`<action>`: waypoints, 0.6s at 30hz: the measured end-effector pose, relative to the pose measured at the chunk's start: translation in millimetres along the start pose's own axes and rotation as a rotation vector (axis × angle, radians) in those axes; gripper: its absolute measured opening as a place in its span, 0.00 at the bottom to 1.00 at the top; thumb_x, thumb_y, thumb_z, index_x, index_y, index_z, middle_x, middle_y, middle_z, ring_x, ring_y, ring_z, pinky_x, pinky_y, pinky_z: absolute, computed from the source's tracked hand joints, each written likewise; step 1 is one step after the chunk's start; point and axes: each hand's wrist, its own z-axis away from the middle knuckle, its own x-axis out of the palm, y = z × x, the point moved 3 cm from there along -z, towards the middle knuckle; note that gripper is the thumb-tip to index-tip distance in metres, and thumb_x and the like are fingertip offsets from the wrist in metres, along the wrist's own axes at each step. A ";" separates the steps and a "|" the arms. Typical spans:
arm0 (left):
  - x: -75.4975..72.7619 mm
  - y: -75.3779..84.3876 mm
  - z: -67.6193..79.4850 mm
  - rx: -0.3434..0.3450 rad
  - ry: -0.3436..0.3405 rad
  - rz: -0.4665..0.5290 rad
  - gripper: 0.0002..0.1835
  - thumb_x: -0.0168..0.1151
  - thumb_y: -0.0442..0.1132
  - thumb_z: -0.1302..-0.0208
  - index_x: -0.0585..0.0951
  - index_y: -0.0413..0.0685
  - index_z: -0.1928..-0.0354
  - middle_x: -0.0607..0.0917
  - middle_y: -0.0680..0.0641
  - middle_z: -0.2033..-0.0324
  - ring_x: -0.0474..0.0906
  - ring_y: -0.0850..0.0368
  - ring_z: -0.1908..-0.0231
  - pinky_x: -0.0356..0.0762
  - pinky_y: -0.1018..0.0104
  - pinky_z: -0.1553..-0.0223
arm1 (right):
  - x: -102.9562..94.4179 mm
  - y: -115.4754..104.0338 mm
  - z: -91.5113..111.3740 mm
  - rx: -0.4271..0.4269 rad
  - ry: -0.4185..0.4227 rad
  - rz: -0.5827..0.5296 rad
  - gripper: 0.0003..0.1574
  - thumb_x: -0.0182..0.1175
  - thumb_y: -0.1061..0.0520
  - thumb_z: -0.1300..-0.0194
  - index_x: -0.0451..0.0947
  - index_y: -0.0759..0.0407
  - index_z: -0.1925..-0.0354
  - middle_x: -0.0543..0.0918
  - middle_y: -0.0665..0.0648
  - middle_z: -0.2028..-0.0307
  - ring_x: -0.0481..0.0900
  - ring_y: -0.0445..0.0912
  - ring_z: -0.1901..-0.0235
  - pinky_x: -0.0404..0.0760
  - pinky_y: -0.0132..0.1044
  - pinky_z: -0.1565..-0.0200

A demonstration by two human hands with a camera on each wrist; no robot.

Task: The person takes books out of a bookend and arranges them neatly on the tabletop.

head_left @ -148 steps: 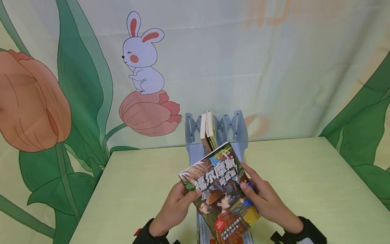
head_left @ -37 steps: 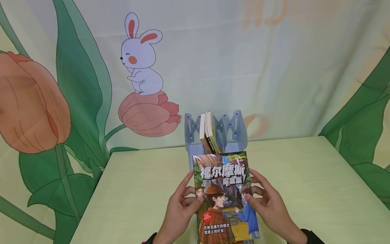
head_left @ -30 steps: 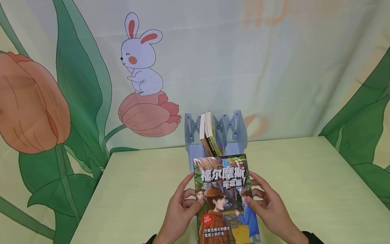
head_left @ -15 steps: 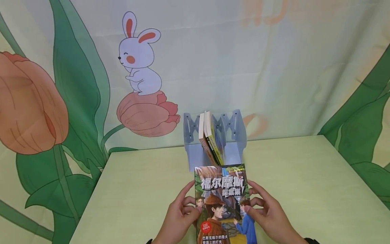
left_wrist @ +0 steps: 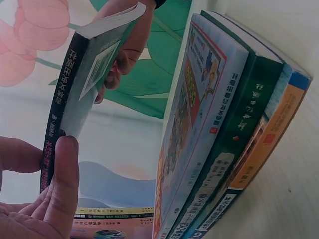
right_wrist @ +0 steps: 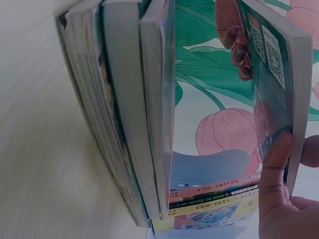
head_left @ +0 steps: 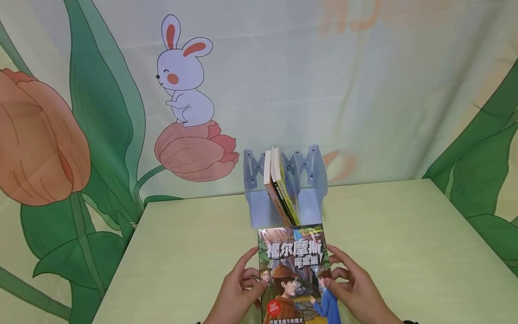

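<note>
L hand (head_left: 235, 292) n R hand (head_left: 359, 291) pinch book (head_left: 293, 274) sides, fingers half-curled; if 1 slips, it prob tips onto stack (left_wrist: 224, 149) below em.

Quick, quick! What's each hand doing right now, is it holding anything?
Left hand: holding one side of the book with the detective picture.
Right hand: holding the opposite side of that same book.
</note>
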 end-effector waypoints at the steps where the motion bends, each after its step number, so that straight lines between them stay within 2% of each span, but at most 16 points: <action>1: 0.0 -0.4 0.3 -0.005 -0.004 0.001 0.42 0.63 0.34 0.37 0.56 0.57 0.24 0.84 0.45 0.62 0.81 0.60 0.72 0.82 0.57 0.75 | 0.2 0.5 0.2 0.002 0.002 0.002 0.40 0.62 0.57 0.32 0.58 0.48 0.27 0.69 0.64 0.46 0.82 0.40 0.64 0.83 0.35 0.63; 8: 1.4 -2.4 2.0 -0.004 -0.022 -0.017 0.41 0.63 0.34 0.36 0.56 0.55 0.24 0.84 0.46 0.62 0.83 0.60 0.70 0.81 0.49 0.75 | 1.0 5.2 1.3 0.007 -0.007 0.002 0.40 0.61 0.57 0.32 0.58 0.51 0.27 0.68 0.64 0.47 0.82 0.39 0.65 0.84 0.35 0.64; 18: 3.2 -13.7 -2.6 -0.023 -0.033 -0.002 0.41 0.62 0.35 0.35 0.55 0.56 0.24 0.83 0.47 0.63 0.81 0.60 0.71 0.81 0.47 0.74 | 1.6 14.6 -0.2 -0.030 -0.017 0.024 0.41 0.61 0.59 0.32 0.57 0.54 0.26 0.69 0.65 0.46 0.82 0.38 0.66 0.84 0.35 0.65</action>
